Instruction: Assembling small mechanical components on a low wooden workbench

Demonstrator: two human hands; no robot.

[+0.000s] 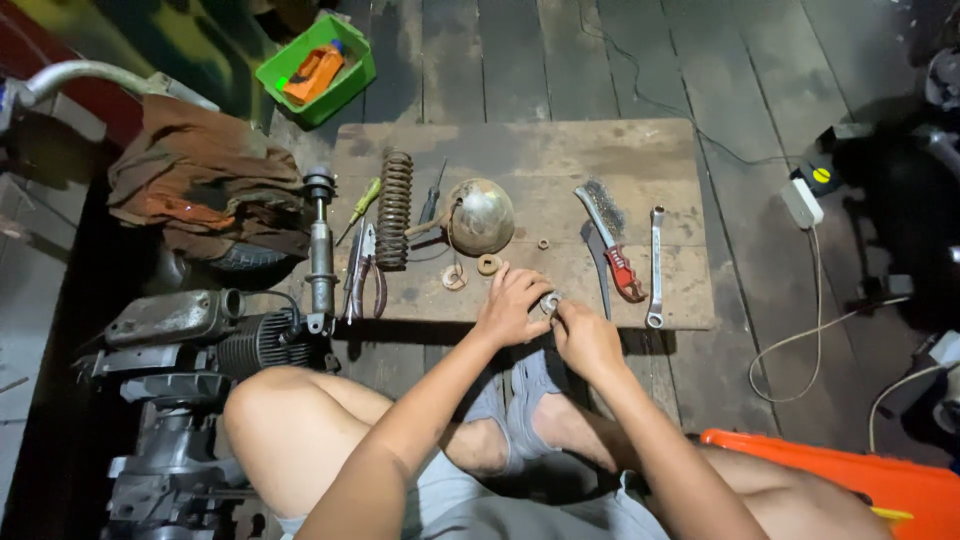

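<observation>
While the green bin [318, 98] holds an orange bottle [314, 72], both hands' fingers [532, 296] pinch a small metal ring [549, 302].

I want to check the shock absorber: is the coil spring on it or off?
Off. The coil spring lies alone on the wooden board, beside the shock absorber.

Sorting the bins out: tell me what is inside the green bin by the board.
The green bin holds an orange container with a blue cap, lying on its side. Whatever sits beneath it on the bin's floor is covered and cannot be seen.
</observation>
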